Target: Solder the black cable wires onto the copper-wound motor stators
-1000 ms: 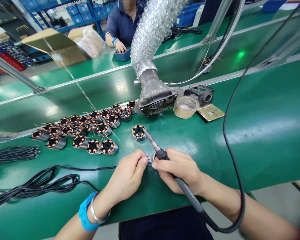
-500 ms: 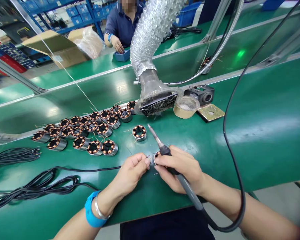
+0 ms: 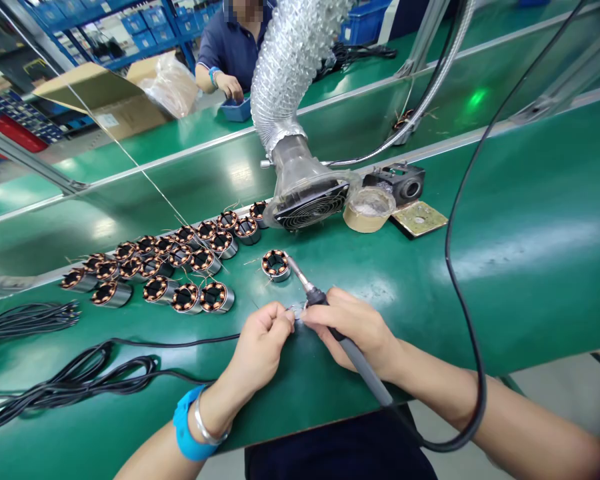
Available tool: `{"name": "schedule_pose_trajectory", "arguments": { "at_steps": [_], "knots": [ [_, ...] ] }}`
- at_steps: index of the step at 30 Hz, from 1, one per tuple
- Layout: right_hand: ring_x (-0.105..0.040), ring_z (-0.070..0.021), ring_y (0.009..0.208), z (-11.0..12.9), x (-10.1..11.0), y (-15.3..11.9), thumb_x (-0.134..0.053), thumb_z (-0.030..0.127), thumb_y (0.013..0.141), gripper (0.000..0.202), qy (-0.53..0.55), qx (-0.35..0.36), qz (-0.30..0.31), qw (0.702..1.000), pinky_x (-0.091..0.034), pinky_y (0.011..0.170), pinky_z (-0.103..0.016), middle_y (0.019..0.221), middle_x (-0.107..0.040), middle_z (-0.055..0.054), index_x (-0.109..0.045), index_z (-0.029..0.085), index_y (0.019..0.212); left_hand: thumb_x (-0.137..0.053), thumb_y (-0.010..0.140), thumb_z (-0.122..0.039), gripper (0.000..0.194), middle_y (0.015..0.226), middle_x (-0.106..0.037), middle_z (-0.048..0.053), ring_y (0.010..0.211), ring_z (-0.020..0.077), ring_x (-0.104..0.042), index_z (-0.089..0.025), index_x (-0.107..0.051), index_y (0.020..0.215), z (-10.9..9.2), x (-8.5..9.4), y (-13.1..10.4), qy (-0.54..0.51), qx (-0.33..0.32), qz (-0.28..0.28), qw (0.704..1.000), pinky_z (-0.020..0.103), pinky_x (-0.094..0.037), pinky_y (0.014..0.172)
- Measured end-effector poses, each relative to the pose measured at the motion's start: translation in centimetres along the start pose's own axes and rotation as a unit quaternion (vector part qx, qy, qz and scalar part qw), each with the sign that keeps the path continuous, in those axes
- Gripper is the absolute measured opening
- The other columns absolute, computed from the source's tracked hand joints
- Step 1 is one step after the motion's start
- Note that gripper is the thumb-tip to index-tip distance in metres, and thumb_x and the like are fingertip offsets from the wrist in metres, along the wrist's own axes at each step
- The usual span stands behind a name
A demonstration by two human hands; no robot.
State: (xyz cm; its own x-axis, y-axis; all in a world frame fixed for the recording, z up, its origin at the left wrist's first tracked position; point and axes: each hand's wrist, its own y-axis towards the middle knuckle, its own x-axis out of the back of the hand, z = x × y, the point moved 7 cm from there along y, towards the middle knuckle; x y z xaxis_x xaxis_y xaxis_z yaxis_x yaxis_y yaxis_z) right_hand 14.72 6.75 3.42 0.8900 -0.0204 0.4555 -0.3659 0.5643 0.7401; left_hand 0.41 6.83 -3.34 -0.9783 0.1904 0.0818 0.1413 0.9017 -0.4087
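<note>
My left hand (image 3: 261, 343) pinches the end of a black cable (image 3: 195, 343), with thin wire ends at its fingertips. My right hand (image 3: 357, 327) grips a soldering iron (image 3: 363, 368), its handle lying across the fingers and its tip pointing up and left. In this view the tip overlaps the edge of a single copper-wound stator (image 3: 276, 265); whether they touch I cannot tell. Fine wires show between the two hands, close together over the green bench. A small round edge by my right fingertips is mostly hidden.
Several copper-wound stators (image 3: 215, 297) stand in rows at left, behind black cable bundles (image 3: 95, 373). A fume extractor hood (image 3: 313, 203) hangs ahead. A tape roll (image 3: 370, 210) and a soldering iron stand (image 3: 405, 183) sit right of it. Across the bench, a person's hand (image 3: 230, 87) reaches into a blue bin (image 3: 237, 110).
My right hand has shifted slightly left, bringing the iron's tip over the lone stator in view. The ring seen by my right fingertips is now more hidden. The camera view has moved slightly.
</note>
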Motion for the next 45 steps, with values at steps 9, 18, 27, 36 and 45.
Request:
{"name": "schedule_pose_trajectory", "arguments": {
  "at_steps": [9,18,27,36,45],
  "knots": [
    [-0.055,-0.0141,0.064,0.0,2.9,-0.2,-0.054,0.000,0.084,0.042,0.033,-0.048,-0.055,0.997,-0.049,0.060,-0.028,0.082,-0.069,-0.004,-0.059,0.017,0.122,-0.049,0.089,-0.045,0.036,0.055,-0.029,-0.008,0.050,0.0078,-0.023,-0.019,-0.040,0.065,-0.9,0.0,-0.1,0.083,-0.047,-0.025,0.995,0.021,-0.021,0.047],
    [-0.050,-0.0146,0.053,-1.1,5.8,-1.8,-0.056,0.018,0.083,0.022,0.153,-0.153,-0.117,0.969,-0.038,0.049,-0.030,0.069,-0.062,-0.003,-0.069,0.020,0.101,-0.047,0.091,-0.041,0.035,0.059,-0.032,-0.006,0.056,0.0099,-0.028,-0.020,-0.038,0.065,-1.6,0.1,-0.4,0.128,-0.078,-0.039,0.988,0.022,-0.025,0.053],
    [-0.049,-0.0119,0.050,-1.0,5.0,-0.8,-0.054,0.014,0.078,0.019,0.150,-0.144,-0.092,0.974,-0.038,0.047,-0.027,0.066,-0.061,-0.001,-0.066,0.018,0.092,-0.046,0.092,-0.039,0.033,0.059,-0.031,-0.006,0.057,0.0103,-0.028,-0.020,-0.037,0.065,-1.9,0.0,-0.5,0.151,-0.087,-0.040,0.984,0.023,-0.025,0.053],
    [-0.046,-0.0129,0.047,0.3,5.0,-0.3,-0.052,0.014,0.077,0.022,0.124,-0.112,-0.077,0.983,-0.036,0.047,-0.029,0.059,-0.056,0.000,-0.067,0.018,0.093,-0.047,0.092,-0.037,0.033,0.059,-0.031,-0.006,0.057,0.0102,-0.029,-0.020,-0.037,0.065,-2.1,0.0,-0.8,0.168,-0.098,-0.044,0.980,0.023,-0.025,0.053],
    [-0.045,-0.0129,0.048,1.0,4.7,-0.1,-0.052,0.014,0.074,0.023,0.119,-0.091,-0.076,0.986,-0.034,0.048,-0.028,0.058,-0.053,0.000,-0.066,0.016,0.091,-0.046,0.092,-0.039,0.034,0.058,-0.030,-0.007,0.056,0.0101,-0.029,-0.020,-0.036,0.065,-2.2,0.0,-0.6,0.184,-0.101,-0.049,0.976,0.023,-0.025,0.053]
  ]
}}
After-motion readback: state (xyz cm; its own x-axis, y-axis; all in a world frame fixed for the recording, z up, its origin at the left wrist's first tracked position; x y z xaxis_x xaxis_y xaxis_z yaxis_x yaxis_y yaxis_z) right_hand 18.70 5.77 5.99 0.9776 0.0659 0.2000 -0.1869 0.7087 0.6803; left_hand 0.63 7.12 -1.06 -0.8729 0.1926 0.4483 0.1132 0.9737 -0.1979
